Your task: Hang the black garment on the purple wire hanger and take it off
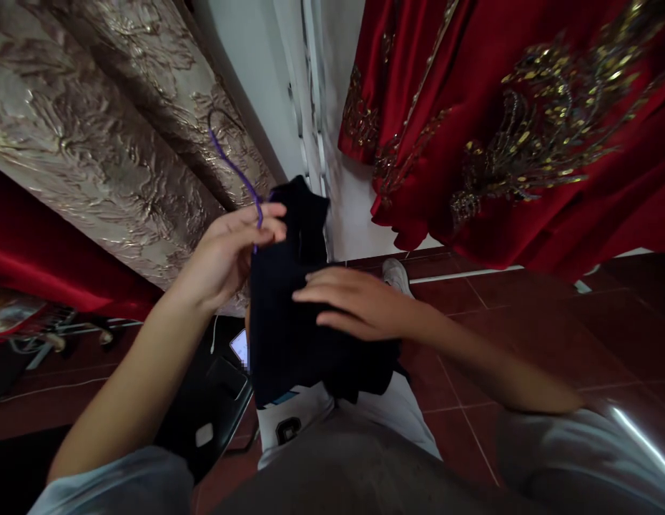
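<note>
My left hand is closed round the neck of a purple wire hanger, whose hook curves up to the left. A dark, almost black garment hangs down from there in front of my body, over my lap. What kind of garment it is I cannot make out. With fingers stretched out, my right hand lies over the middle of the dark cloth. Whether its fingertips press on the cloth is hard to tell.
Red dresses with gold sequins hang at the right, and textured beige fabric hangs at the left. A black table by my left side bears a lit phone and a small white case. Red floor tiles show below.
</note>
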`<state>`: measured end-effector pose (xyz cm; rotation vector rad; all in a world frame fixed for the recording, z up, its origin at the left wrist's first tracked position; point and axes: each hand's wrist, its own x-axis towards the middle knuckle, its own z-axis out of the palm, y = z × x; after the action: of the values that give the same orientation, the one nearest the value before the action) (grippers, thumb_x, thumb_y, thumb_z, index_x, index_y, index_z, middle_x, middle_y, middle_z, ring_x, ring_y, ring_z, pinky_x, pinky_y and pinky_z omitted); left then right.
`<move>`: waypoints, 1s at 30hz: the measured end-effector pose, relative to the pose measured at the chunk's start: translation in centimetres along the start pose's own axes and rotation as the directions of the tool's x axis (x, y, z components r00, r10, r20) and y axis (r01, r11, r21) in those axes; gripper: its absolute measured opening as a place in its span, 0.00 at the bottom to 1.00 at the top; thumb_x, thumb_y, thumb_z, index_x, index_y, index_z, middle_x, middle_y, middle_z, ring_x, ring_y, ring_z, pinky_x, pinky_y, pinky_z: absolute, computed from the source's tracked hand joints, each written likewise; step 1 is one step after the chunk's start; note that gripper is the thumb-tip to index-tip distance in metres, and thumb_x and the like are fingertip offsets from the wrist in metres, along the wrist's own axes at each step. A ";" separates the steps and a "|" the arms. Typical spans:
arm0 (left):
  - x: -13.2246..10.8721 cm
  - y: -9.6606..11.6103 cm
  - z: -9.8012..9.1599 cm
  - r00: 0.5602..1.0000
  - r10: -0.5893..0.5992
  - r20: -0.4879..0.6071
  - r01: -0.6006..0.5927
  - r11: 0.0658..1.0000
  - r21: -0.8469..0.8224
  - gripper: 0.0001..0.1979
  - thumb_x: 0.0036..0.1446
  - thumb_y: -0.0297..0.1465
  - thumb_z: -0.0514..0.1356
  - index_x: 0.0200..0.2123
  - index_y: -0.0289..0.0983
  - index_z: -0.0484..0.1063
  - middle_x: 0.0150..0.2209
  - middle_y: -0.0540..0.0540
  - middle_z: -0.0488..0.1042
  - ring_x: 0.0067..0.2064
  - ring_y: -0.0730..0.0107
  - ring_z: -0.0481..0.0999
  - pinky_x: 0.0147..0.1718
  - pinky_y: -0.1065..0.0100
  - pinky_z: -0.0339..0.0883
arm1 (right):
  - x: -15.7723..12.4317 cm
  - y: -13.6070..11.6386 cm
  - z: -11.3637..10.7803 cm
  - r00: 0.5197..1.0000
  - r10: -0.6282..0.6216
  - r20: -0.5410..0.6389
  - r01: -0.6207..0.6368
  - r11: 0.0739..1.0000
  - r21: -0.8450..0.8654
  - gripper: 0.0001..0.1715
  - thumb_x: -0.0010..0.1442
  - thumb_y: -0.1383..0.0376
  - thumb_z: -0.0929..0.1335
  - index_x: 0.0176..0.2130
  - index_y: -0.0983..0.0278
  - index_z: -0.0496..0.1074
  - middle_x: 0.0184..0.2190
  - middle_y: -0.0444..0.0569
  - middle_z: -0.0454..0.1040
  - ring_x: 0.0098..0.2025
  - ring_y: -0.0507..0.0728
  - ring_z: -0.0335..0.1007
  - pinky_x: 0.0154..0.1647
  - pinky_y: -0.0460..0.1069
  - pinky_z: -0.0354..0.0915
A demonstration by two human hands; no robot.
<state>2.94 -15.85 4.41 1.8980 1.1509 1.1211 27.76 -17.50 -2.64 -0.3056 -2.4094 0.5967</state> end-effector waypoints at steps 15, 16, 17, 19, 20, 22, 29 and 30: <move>0.4 -4.9 -4.9 0.897 0.268 -0.351 -0.226 0.961 0.159 0.20 0.55 0.41 0.69 0.50 0.46 0.73 0.48 0.47 0.78 0.50 0.57 0.78 0.54 0.47 0.72 | 0.9 10.1 -4.9 0.580 0.665 -0.471 -0.240 0.691 0.681 0.16 0.65 0.53 0.68 0.39 0.63 0.74 0.32 0.43 0.79 0.35 0.51 0.77 0.40 0.48 0.72; 0.5 -5.0 -4.3 0.836 0.355 -0.418 -0.285 0.932 0.222 0.21 0.59 0.44 0.66 0.54 0.45 0.71 0.54 0.46 0.75 0.55 0.55 0.75 0.58 0.46 0.69 | 1.9 10.3 -5.9 0.526 0.655 -0.543 -0.189 0.712 0.676 0.13 0.66 0.55 0.67 0.39 0.62 0.73 0.34 0.43 0.79 0.39 0.51 0.77 0.46 0.49 0.73; 0.5 -5.0 -3.7 0.754 0.445 -0.483 -0.329 0.892 0.308 0.22 0.62 0.46 0.62 0.56 0.44 0.70 0.57 0.44 0.72 0.58 0.54 0.73 0.60 0.46 0.67 | 2.9 10.7 -6.9 0.466 0.650 -0.601 -0.149 0.727 0.670 0.11 0.67 0.57 0.67 0.39 0.61 0.72 0.35 0.43 0.79 0.42 0.51 0.77 0.51 0.50 0.72; -0.1 -5.2 -2.5 0.594 0.609 -0.526 -0.360 0.786 0.503 0.20 0.66 0.47 0.58 0.55 0.43 0.70 0.55 0.43 0.72 0.58 0.53 0.71 0.60 0.45 0.65 | 4.1 11.5 -9.0 0.370 0.637 -0.677 -0.105 0.752 0.650 0.08 0.67 0.59 0.66 0.39 0.60 0.70 0.38 0.45 0.80 0.47 0.52 0.75 0.58 0.52 0.69; -0.5 -5.4 -1.9 0.571 0.660 -0.488 -0.362 0.736 0.572 0.19 0.67 0.46 0.57 0.55 0.43 0.71 0.51 0.43 0.73 0.56 0.54 0.73 0.59 0.45 0.65 | 4.2 11.7 -9.7 0.343 0.625 -0.701 -0.110 0.768 0.631 0.08 0.67 0.58 0.67 0.39 0.59 0.70 0.40 0.45 0.80 0.49 0.53 0.74 0.60 0.53 0.68; -1.3 -6.1 -0.7 0.665 0.675 -0.319 -0.389 0.678 0.624 0.17 0.68 0.40 0.57 0.57 0.45 0.71 0.44 0.44 0.75 0.49 0.56 0.76 0.53 0.48 0.67 | 3.6 11.7 -10.5 0.303 0.592 -0.747 -0.146 0.803 0.578 0.10 0.65 0.52 0.68 0.39 0.55 0.69 0.45 0.46 0.79 0.53 0.57 0.73 0.61 0.55 0.68; -1.8 -8.1 4.9 0.988 0.090 0.128 -0.157 0.558 0.815 0.29 0.69 0.32 0.52 0.72 0.45 0.56 0.41 0.43 0.79 0.37 0.60 0.80 0.32 0.66 0.67 | -1.9 8.0 -7.2 0.165 0.519 -0.839 -0.136 0.854 0.502 0.13 0.62 0.52 0.69 0.39 0.58 0.73 0.45 0.50 0.79 0.52 0.61 0.75 0.55 0.57 0.72; -1.7 -8.3 5.5 0.993 0.046 0.110 -0.117 0.543 0.832 0.26 0.69 0.34 0.53 0.68 0.42 0.61 0.39 0.42 0.79 0.37 0.59 0.80 0.30 0.66 0.65 | -2.4 7.8 -6.9 0.158 0.530 -0.833 -0.135 0.848 0.513 0.15 0.62 0.51 0.69 0.40 0.59 0.73 0.43 0.51 0.78 0.51 0.61 0.76 0.55 0.57 0.72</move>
<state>4.49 -14.48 -5.53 2.7006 1.7775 0.5051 34.52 -9.17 -2.88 -0.8218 -0.9264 0.6887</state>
